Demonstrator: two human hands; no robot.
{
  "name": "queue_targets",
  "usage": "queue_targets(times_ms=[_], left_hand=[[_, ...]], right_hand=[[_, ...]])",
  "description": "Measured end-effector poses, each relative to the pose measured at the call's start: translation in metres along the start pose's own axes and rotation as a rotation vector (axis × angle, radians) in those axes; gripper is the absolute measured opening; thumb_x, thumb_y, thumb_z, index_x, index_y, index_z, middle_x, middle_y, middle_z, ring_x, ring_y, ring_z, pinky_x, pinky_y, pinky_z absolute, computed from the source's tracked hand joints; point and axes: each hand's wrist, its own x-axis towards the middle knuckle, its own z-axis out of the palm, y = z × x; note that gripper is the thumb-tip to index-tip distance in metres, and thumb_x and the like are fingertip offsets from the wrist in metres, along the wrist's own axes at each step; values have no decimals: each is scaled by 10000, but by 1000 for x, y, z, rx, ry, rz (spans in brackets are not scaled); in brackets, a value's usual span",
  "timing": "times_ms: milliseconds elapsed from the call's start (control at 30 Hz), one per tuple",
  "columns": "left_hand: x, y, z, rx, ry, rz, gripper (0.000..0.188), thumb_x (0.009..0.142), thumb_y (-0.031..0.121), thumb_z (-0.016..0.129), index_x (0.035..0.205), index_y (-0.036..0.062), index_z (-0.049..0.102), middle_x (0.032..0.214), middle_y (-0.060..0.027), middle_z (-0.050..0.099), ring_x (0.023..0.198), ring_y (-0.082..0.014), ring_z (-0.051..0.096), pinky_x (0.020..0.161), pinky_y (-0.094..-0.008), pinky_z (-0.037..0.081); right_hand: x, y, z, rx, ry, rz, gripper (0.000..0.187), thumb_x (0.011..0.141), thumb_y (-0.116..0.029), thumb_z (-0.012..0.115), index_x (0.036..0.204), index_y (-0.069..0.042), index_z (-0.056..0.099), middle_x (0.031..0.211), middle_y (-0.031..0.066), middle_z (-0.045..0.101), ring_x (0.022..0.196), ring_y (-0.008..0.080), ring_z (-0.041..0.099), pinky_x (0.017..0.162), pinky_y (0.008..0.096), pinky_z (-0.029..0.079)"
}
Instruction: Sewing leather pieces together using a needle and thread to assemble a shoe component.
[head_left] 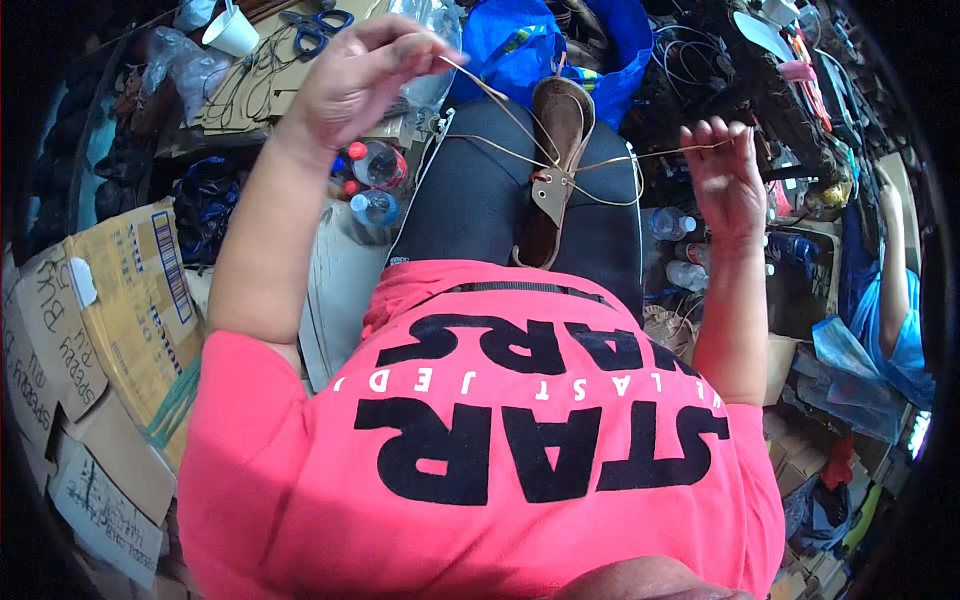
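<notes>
Both hands are raised apart over the lap. Left hand [378, 75], at far left, pinches one strand of a tan lace [490, 90] between thumb and fingertips. Right hand [725, 185], fingers half curled, has the other strand at its fingertips. Both strands spread from the eyelets of a brown shoe [553, 208], which lies between the thighs [450, 190]. Beyond it sits a blue bag [482, 50]; scissors [316, 30] and a cup [232, 32] are far left. Bottles [670, 223] lie right of the legs.
</notes>
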Motion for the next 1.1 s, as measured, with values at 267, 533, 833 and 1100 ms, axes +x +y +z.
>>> queue_targets(times_ms=[267, 533, 833, 1100], left_hand=[[-12, 8, 35, 481, -140, -513, 243, 940, 256, 571, 834, 37, 568, 742, -19, 562, 752, -147, 600, 696, -334, 491], [-57, 173, -144, 2091, 519, -159, 297, 859, 307, 586, 1017, 69, 668, 940, -161, 657, 902, -317, 629, 782, -374, 476], [-35, 42, -65, 1303, 348, -180, 367, 800, 147, 660, 1161, 86, 644, 1094, -102, 641, 1031, -214, 595, 891, -310, 450], [-1, -66, 61, 963, -256, -355, 267, 818, 170, 686, 1046, 35, 656, 894, -98, 669, 835, -190, 624, 778, -310, 478]], right_hand=[[-27, -10, -30, -805, -461, 269, 195, 963, -234, 529, 945, -63, 619, 855, 36, 630, 791, 108, 545, 752, 261, 432], [-105, -127, -238, -1841, 301, 200, 236, 902, -188, 598, 1093, -72, 673, 995, 99, 698, 896, 157, 646, 816, 283, 471], [-105, -76, -238, -1938, 219, 222, 429, 817, -300, 689, 1229, -200, 622, 989, 156, 616, 901, 225, 626, 822, 335, 479], [-41, 59, -59, -1430, -222, -135, 274, 805, -204, 714, 1028, -69, 629, 1029, 94, 559, 903, 214, 547, 790, 332, 445]])
